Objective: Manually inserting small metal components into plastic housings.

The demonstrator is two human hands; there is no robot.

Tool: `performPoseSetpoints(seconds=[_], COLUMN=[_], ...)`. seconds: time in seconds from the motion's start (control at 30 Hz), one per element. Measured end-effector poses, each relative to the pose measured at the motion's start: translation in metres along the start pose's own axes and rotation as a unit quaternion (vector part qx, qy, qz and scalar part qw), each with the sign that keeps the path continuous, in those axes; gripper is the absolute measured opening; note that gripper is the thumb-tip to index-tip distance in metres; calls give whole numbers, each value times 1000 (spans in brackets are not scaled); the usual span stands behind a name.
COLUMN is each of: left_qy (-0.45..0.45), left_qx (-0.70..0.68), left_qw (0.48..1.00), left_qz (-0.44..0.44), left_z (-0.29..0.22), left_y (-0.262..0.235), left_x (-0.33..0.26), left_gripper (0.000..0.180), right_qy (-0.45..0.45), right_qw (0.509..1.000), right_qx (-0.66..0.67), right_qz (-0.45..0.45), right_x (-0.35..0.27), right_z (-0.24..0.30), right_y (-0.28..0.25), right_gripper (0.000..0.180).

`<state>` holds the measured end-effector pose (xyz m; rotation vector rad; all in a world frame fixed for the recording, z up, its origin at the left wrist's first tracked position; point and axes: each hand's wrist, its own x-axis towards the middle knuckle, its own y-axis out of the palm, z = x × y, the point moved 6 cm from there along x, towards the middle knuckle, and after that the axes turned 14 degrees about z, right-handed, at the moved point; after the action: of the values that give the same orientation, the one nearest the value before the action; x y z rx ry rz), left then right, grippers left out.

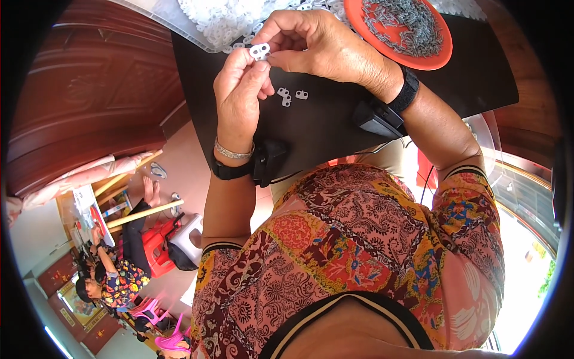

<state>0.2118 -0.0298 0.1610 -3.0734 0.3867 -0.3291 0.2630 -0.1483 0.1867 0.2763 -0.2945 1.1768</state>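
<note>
Between the thumb and fingers of my left hand point(239, 90) is a small white plastic piece with round holes point(260, 51), held up above the dark table. My right hand point(323, 45) meets it from the right, fingers bent and thumb tip close against the piece's lower edge. Whatever those right fingertips pinch is too small to make out. Just below the hands, a few similar white pieces point(286, 96) lie loose on the table. An orange-red plate point(408, 61) heaped with small grey screw-like parts point(412, 30) stands beyond my right wrist.
At the far side, a clear plastic tray point(173, 29) holds a large heap of white pieces point(218, 18). The dark table point(335, 128) has its near edge by my body. Black devices are strapped to both wrists. Another person point(113, 278) sits at lower left near a red stool point(156, 245).
</note>
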Motion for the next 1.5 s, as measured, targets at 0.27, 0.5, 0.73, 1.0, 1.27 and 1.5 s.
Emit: performPoseSetpoints(seconds=[0.27, 0.5, 0.73, 1.0, 1.27, 1.5], left_qy=[51, 87, 120, 120, 167, 194], left_qx=[85, 271, 342, 322, 305, 309], left_qw=[995, 958, 930, 936, 935, 927], left_qz=[-11, -33, -55, -73, -73, -90], left_z=[-15, -29, -33, -38, -44, -47], left_y=[5, 9, 10, 9, 13, 20], left_x=[-2, -10, -12, -16, -21, -29], left_gripper=[17, 25, 23, 22, 22, 23], right_qy=[10, 129, 81, -24, -87, -84], right_qw=[997, 989, 996, 970, 940, 945], right_qx=[83, 70, 22, -240, -326, -312], right_qz=[-4, -11, -21, -31, -43, -48], right_x=[0, -4, -4, -7, -10, -16], right_z=[2, 8, 14, 23, 37, 39], right_y=[-1, -5, 2, 15, 24, 31], right_gripper=[12, 14, 20, 26, 23, 23])
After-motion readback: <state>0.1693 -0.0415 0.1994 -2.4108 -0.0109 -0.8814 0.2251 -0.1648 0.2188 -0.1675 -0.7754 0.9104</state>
